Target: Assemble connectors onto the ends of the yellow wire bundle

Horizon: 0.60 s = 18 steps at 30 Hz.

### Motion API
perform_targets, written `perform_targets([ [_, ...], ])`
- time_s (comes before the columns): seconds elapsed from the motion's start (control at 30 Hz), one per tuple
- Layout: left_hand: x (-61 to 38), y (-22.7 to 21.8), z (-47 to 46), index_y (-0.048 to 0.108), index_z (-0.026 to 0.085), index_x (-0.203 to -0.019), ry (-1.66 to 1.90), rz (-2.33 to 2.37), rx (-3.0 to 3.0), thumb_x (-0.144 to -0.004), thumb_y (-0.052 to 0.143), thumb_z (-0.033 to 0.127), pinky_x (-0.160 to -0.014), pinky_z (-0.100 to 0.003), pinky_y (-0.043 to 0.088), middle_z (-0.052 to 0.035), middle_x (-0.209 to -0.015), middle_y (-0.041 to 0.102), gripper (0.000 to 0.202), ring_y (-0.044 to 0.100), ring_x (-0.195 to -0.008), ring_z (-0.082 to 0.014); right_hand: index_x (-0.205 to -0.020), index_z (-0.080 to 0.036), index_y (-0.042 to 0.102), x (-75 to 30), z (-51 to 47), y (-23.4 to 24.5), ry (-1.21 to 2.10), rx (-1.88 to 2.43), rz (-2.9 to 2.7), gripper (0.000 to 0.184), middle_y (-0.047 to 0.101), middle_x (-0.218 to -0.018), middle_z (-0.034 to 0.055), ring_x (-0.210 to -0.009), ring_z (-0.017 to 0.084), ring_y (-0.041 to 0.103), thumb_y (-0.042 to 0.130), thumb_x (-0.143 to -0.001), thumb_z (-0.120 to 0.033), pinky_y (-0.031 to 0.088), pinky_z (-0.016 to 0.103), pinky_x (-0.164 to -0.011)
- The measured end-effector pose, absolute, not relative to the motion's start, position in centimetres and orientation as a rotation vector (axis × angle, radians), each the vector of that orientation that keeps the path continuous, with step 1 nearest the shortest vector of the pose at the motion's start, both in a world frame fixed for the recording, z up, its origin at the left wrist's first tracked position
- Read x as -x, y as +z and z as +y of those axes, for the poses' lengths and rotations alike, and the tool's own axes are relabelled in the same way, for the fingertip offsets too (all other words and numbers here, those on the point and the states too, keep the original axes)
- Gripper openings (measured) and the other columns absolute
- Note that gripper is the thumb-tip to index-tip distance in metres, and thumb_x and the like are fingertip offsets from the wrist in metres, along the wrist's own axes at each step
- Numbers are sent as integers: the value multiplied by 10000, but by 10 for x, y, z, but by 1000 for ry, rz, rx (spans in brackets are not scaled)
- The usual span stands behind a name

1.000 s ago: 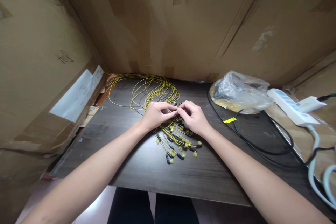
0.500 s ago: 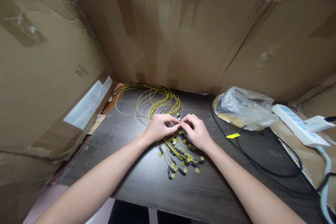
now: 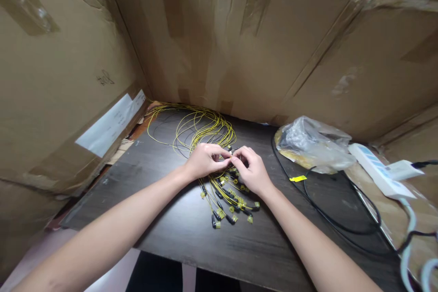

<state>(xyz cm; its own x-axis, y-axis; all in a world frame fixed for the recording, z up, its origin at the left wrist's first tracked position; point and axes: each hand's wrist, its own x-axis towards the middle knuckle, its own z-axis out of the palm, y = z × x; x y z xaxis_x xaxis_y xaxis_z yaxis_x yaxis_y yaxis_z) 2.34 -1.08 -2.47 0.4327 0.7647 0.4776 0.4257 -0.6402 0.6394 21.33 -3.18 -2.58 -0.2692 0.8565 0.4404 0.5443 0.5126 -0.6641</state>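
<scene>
My left hand (image 3: 204, 160) and my right hand (image 3: 252, 169) meet fingertip to fingertip over the table, both closed in a pinch. Between them shows a tiny yellow piece (image 3: 231, 157), mostly covered by the fingers, so its exact kind is unclear. Beneath and in front of the hands lies a spread of black connectors (image 3: 231, 220) with clear yellow caps (image 3: 250, 220), on the ends of thin cables. These yellow cables (image 3: 219, 130) run back behind my left hand in loose loops toward the far left corner.
Cardboard walls (image 3: 212, 45) enclose the dark table (image 3: 171, 237) at the back and sides. On the right are a clear plastic bag (image 3: 315, 141), a black cord (image 3: 328, 216) with a yellow tag (image 3: 298, 178), and a white power strip (image 3: 379, 171). A paper label (image 3: 104, 127) is on the left wall.
The whole view has shifted a little, so hands and cables appear slightly further left. Both hands keep the same fingertip pinch; the connectors lie as before.
</scene>
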Motion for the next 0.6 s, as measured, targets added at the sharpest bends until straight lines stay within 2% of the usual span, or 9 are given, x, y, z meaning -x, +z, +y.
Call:
perform_targets([
  [0.07,-23,-25,-11,806,178,-870,1062,1019,-2264,-825,718,252,-567,-215,441,-27,-725,741,124,584,-556,-102,-749,-218,561,-213,-32,-26,495,1132,-1952,144,606,-747,27,-717,191,521,560,-890,-248,404,322,-673],
  [0.2,-23,-26,-11,807,177,-885,1044,997,-2274,-844,728,297,-583,-221,451,-32,-728,745,150,598,-579,-110,-710,-218,549,-213,-32,-27,473,1140,-1963,221,591,-705,26,-701,193,518,521,-923,-272,397,326,-659],
  [0.37,-24,-27,-11,799,156,-833,1085,995,-2278,-838,726,243,-569,-220,429,-34,-719,741,114,585,-565,-104,-673,-217,546,-213,-31,-28,461,1164,-1979,290,559,-654,19,-668,189,500,517,-942,-322,384,330,-653],
  [0.5,-25,-27,-12,807,173,-867,1050,991,-2279,-840,729,251,-561,-222,416,-23,-734,747,114,562,-553,-97,-735,-213,574,-215,-32,-29,492,1159,-1942,189,584,-719,23,-683,187,514,554,-902,-299,391,321,-645],
  [0.6,-25,-25,-14,807,170,-881,1032,971,-2290,-834,744,243,-574,-224,425,-25,-749,754,107,575,-566,-100,-712,-214,569,-215,-32,-30,504,1148,-1941,181,570,-687,14,-659,183,512,562,-883,-274,388,317,-628],
])
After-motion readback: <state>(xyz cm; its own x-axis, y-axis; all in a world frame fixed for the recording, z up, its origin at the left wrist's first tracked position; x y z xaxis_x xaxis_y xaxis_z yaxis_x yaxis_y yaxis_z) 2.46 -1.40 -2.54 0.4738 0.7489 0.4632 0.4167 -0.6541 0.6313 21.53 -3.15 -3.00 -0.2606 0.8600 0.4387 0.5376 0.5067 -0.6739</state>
